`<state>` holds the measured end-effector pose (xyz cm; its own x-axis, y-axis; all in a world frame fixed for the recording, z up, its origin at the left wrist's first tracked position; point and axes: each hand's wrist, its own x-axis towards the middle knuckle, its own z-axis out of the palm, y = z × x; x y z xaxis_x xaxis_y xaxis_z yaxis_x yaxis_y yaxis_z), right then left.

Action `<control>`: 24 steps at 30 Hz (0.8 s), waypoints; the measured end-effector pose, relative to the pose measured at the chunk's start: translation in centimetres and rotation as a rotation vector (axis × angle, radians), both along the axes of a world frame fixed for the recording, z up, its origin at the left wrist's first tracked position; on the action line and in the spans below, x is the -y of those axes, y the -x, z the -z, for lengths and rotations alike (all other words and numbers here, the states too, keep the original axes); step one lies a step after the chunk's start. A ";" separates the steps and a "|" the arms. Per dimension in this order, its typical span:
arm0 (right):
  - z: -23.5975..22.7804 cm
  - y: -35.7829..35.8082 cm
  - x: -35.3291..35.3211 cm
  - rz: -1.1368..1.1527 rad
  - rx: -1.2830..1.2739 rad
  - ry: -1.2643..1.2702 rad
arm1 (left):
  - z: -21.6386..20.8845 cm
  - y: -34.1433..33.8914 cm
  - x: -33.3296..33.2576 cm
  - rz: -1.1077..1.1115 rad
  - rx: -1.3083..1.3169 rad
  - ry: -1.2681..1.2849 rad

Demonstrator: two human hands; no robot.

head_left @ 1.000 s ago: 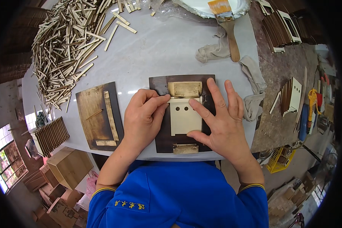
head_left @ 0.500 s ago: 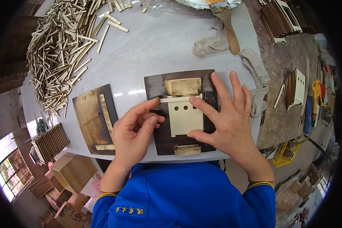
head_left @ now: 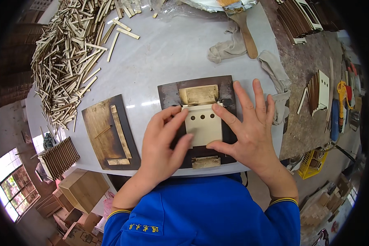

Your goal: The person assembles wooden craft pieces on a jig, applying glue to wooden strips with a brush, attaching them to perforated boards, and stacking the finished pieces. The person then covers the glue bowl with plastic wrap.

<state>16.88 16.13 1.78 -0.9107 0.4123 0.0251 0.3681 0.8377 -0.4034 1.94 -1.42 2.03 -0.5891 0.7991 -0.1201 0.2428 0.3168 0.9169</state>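
Now hands (head_left: 250,135) apart, unclenched at pale three-holed panel (head_left: 205,130) — yellow lettering (head_left: 143,227) on blue shirt (head_left: 209,207)

a head-worn fisheye looks steeply down from close above the desk (head_left: 151,61) (straight edges bend toward the view's rim), the blue shirt (head_left: 205,205) at six o'clock, the desk running away toward twelve.

right hand (head_left: 250,131) on pale panel (head_left: 203,133), left hand (head_left: 162,141) at its corner
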 end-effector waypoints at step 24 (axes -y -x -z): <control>0.3 -1.0 0.6 -0.145 -0.172 0.032 | 2.1 -2.8 2.3 -0.005 -0.577 0.000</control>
<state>17.85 15.52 1.45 -0.9439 0.2804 0.1746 0.1680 0.8627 -0.4770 4.72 -3.75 -0.10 -0.5629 0.7962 0.2220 0.7023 0.3192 0.6363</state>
